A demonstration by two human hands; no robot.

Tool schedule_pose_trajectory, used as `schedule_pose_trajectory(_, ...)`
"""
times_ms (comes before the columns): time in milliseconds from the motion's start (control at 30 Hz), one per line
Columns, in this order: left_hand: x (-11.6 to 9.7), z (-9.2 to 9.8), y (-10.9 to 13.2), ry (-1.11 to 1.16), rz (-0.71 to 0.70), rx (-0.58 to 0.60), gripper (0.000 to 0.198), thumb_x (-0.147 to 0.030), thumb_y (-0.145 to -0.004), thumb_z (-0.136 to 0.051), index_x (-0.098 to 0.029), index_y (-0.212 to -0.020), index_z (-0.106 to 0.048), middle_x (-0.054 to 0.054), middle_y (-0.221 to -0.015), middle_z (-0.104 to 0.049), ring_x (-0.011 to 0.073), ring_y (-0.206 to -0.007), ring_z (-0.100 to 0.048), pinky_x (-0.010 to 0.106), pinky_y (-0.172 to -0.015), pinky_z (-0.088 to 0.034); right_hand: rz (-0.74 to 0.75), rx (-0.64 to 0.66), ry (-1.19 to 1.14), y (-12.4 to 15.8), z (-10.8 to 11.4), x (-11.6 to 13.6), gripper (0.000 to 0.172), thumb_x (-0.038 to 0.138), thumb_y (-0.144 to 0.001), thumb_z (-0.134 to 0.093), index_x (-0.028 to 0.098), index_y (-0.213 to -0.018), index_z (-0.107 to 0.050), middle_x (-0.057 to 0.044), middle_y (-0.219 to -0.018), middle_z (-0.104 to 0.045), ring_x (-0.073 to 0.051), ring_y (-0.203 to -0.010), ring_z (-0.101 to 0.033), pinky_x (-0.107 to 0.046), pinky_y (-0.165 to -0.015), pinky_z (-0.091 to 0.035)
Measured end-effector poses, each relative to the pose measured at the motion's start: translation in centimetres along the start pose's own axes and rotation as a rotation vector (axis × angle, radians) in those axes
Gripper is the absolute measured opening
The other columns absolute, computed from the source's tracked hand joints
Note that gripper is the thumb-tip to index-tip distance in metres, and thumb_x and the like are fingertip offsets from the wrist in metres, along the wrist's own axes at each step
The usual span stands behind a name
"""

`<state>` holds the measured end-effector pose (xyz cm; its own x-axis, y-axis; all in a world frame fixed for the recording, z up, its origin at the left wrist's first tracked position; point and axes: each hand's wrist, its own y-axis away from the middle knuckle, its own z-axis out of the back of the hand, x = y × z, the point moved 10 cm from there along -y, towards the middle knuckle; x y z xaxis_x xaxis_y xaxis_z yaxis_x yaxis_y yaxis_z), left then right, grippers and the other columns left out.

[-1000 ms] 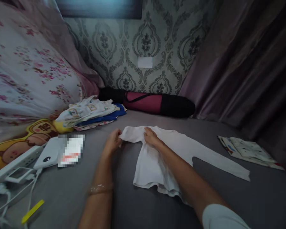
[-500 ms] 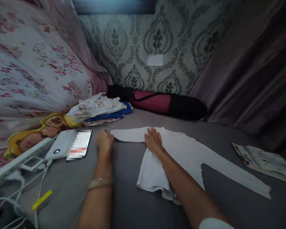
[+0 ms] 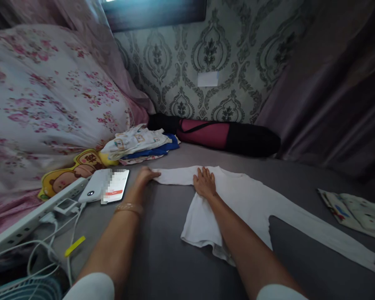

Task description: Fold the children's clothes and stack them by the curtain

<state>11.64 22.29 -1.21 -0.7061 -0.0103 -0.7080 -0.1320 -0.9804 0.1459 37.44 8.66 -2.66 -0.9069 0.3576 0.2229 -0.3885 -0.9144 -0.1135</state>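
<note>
A white long-sleeved shirt (image 3: 243, 200) lies spread on the grey bed sheet, its collar toward the wall. My left hand (image 3: 146, 175) is closed at the cuff of the left-hand sleeve, with the thumb on the fabric; some of its fingers are hidden. That sleeve runs out straight to the side. Flat on the shirt near the same sleeve's shoulder rests my right hand (image 3: 204, 182), fingers spread. The other sleeve slants down to the right, and the hem on the near left is rumpled under my right forearm.
Left of my hands lie a phone (image 3: 116, 187), a white power bank (image 3: 95, 187), a power strip (image 3: 37, 216) with cables and a yellow strip (image 3: 75, 246). Behind are piled clothes (image 3: 140, 141) and a long black-and-red bag (image 3: 206, 134). Folded cloth (image 3: 356, 210) lies at right.
The view has shifted a little, so most things appear farther right. My left forearm now slants more, and its hand has turned with the thumb toward the sleeve. The right hand stays on the shirt.
</note>
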Motion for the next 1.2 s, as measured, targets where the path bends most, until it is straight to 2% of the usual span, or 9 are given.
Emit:
schedule_pose_trajectory(100, -1.2, 0.0, -0.1, 0.1, -0.032, -0.004, 0.02, -0.027, -0.067, -0.069, -0.015, -0.075, -0.056, 0.0, -0.063, -0.059, 0.0168, -0.063, -0.059, 0.022, -0.051, -0.042, -0.007, 0.015, -0.009, -0.1, -0.1, -0.1, 0.058, 0.04, -0.098, -0.026, 0.014, -0.149, -0.03, -0.011, -0.155, -0.028, -0.024, -0.143, -0.019, -0.042, -0.114, -0.009)
schedule_pose_trajectory(233, -3.2, 0.1, -0.2, 0.188, -0.118, -0.065, 0.021, -0.028, -0.081, -0.056, -0.015, -0.096, -0.055, 0.003, -0.083, -0.064, 0.0142, -0.07, -0.062, 0.022, -0.058, -0.047, -0.016, 0.001, -0.016, -0.1, 0.0, -0.2, 0.06, 0.038, -0.097, -0.027, 0.01, -0.15, -0.027, -0.012, -0.155, -0.028, -0.025, -0.143, -0.02, -0.041, -0.114, -0.008)
schedule_pose_trajectory(400, -3.6, 0.6, -0.8, 0.154, -0.194, -0.18, 0.021, -0.037, -0.088, -0.048, -0.019, -0.095, -0.056, 0.006, -0.089, -0.064, 0.0199, -0.083, -0.062, 0.026, -0.066, -0.047, -0.026, 0.023, -0.009, -0.2, -0.2, -0.2, 0.06, 0.04, -0.098, -0.026, 0.01, -0.15, -0.027, -0.011, -0.155, -0.027, -0.025, -0.143, -0.019, -0.041, -0.115, -0.008)
schedule_pose_trajectory(533, -3.2, 1.4, -0.1, -0.097, -0.275, -0.271, 0.026, -0.039, -0.095, -0.037, -0.023, -0.104, -0.056, 0.009, -0.092, -0.066, 0.0257, -0.09, -0.063, 0.03, -0.072, -0.043, -0.042, 0.034, 0.002, -0.2, -0.1, -0.1, 0.06, 0.04, -0.098, -0.026, 0.011, -0.15, -0.027, -0.011, -0.155, -0.027, -0.025, -0.143, -0.019, -0.042, -0.114, -0.008)
schedule_pose_trajectory(667, -2.3, 0.8, 0.4, -0.454, -0.275, -0.184, 0.037, -0.042, -0.097, -0.029, -0.022, -0.117, -0.053, 0.014, -0.095, -0.068, 0.0299, -0.088, -0.064, 0.033, -0.07, -0.041, -0.044, 0.022, 0.008, -0.2, 0.1, 0.0, 0.06, 0.04, -0.098, -0.027, 0.012, -0.15, -0.029, -0.01, -0.155, -0.027, -0.025, -0.143, -0.019, -0.041, -0.114, -0.008)
schedule_pose_trajectory(833, -2.3, 0.5, -0.1, -0.694, -0.297, -0.118, 0.044, -0.044, -0.098, -0.025, -0.019, -0.123, -0.051, 0.017, -0.099, -0.069, 0.0324, -0.09, -0.065, 0.035, -0.069, -0.042, -0.045, 0.02, 0.006, -0.2, -0.1, -0.1, 0.061, 0.042, -0.097, -0.027, 0.01, -0.15, -0.029, -0.01, -0.155, -0.028, -0.025, -0.143, -0.018, -0.041, -0.115, -0.008)
schedule_pose_trajectory(1000, -2.2, 0.0, -0.7, -0.768, -0.321, -0.077, 0.044, -0.041, -0.098, -0.025, -0.015, -0.12, -0.053, 0.021, -0.098, -0.068, 0.034, -0.088, -0.065, 0.037, -0.068, -0.043, -0.056, 0.039, -0.003, -0.3, -0.2, 0.0, 0.063, 0.041, -0.097, -0.027, 0.006, -0.149, -0.027, -0.011, -0.156, -0.025, -0.025, -0.144, -0.016, -0.041, -0.116, -0.008)
schedule_pose_trajectory(1200, -1.9, -0.4, -0.5, -0.794, -0.326, -0.062, 0.038, -0.04, -0.097, -0.027, -0.016, -0.113, -0.052, 0.017, -0.096, -0.068, 0.0316, -0.09, -0.066, 0.034, -0.068, -0.045, -0.038, -0.005, -0.052, 0.0, 0.2, 0.1, 0.063, 0.041, -0.096, -0.03, 0.005, -0.147, -0.03, -0.014, -0.155, -0.027, -0.027, -0.143, -0.018, -0.041, -0.115, -0.008)
